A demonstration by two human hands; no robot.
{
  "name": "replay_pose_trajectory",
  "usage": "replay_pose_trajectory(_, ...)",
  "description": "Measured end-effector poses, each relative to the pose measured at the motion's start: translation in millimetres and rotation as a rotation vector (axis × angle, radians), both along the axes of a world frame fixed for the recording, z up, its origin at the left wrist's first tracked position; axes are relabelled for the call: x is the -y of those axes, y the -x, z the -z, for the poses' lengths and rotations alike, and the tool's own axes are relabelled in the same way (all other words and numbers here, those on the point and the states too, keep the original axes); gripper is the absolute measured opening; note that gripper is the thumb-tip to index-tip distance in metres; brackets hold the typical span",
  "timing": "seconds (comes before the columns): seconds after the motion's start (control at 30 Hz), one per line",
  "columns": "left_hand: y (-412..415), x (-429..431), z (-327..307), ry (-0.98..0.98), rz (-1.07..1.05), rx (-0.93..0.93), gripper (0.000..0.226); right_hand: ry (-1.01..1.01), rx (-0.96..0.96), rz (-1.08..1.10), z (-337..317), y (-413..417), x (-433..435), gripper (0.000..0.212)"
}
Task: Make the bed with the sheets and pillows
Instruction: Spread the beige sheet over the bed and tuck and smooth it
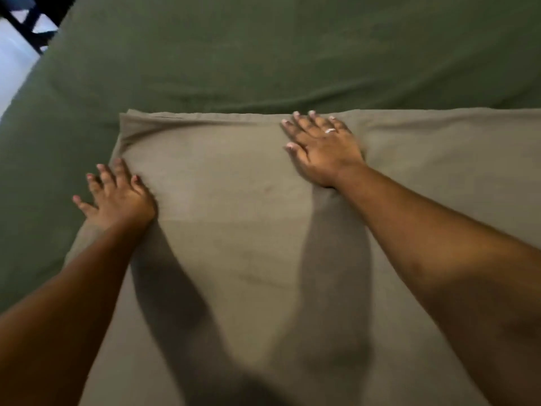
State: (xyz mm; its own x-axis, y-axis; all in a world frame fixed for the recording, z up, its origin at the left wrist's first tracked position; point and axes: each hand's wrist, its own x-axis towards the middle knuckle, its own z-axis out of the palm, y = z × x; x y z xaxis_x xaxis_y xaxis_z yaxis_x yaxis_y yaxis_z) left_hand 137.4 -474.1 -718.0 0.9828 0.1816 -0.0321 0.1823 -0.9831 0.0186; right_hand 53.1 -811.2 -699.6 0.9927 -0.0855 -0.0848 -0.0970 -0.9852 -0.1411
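A dark green fitted sheet [263,54] covers the bed across the top and left of the view. A taupe pillow [222,218] in its case lies on it, filling the lower middle and right. My left hand [117,197] lies flat with spread fingers on the pillow's left edge, its fingertips reaching over onto the green sheet. My right hand [322,150], wearing a ring, presses flat on the pillow near its far seam. Both forearms stretch over the pillow and cast dark shadows on it.
At the top left corner the bed ends, and a pale floor [14,68] with a dark furniture frame [26,22] shows beyond it. The green sheet carries shallow wrinkles just past the pillow's far edge.
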Motion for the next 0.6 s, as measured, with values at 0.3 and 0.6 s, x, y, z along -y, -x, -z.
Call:
replay_pose_trajectory(0.3,78.0,187.6,-27.3,0.034,0.330,-0.085,0.058,0.180,-0.005,0.387,-29.8,101.2,122.6,0.055)
replay_pose_trajectory(0.6,210.4,356.3,-13.6,0.222,0.440,-0.083,0.055,0.029,-0.001,0.176,-9.8,166.9,172.9,0.055)
